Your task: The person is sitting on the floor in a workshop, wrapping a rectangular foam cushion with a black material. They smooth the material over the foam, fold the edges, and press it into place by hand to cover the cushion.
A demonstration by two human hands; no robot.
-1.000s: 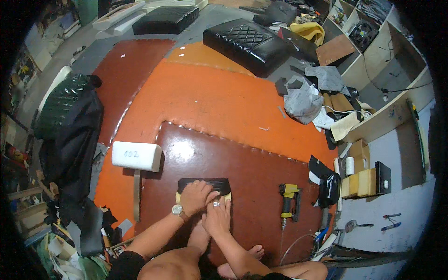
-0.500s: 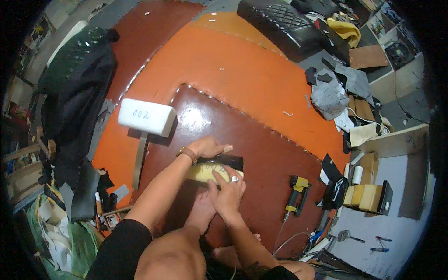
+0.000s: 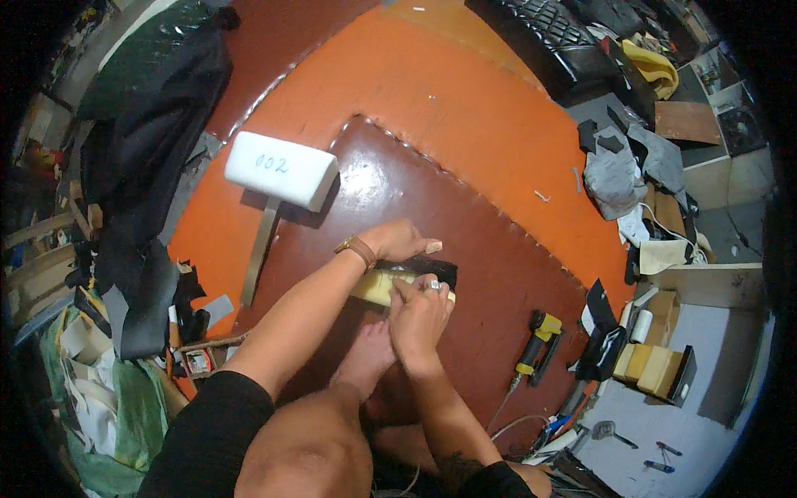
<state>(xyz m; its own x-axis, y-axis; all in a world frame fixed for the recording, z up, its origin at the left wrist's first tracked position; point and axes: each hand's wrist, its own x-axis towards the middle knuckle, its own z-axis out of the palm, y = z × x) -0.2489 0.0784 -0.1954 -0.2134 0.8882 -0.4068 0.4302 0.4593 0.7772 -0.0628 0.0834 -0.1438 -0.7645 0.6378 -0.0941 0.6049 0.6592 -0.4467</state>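
Note:
A small pale yellow foam block point(image 3: 371, 288) lies in front of me, with shiny black cover material point(image 3: 435, 267) along its far edge. My left hand point(image 3: 393, 241), with a brown-strapped watch at the wrist, is at the black material. Its thumb points right and its other fingers are mostly hidden, seemingly curled over the material. Wearing a ring, my right hand point(image 3: 421, 319) presses bent fingers on the block's right part, close to the black edge. My bare foot point(image 3: 374, 353) is just below the block.
A white foam block point(image 3: 278, 170) on a flat stick point(image 3: 260, 257) lies at left. A yellow and black staple gun point(image 3: 537, 344) with a hose lies at right. Black quilted upholstery point(image 3: 548, 46), grey scraps point(image 3: 614, 174) and yellow foam pieces point(image 3: 652, 368) are farther off.
The view has shifted, so the surroundings sit farther right and mostly higher. My right hand's fingers are more bent and nearer the black edge; my left hand stays at the black material.

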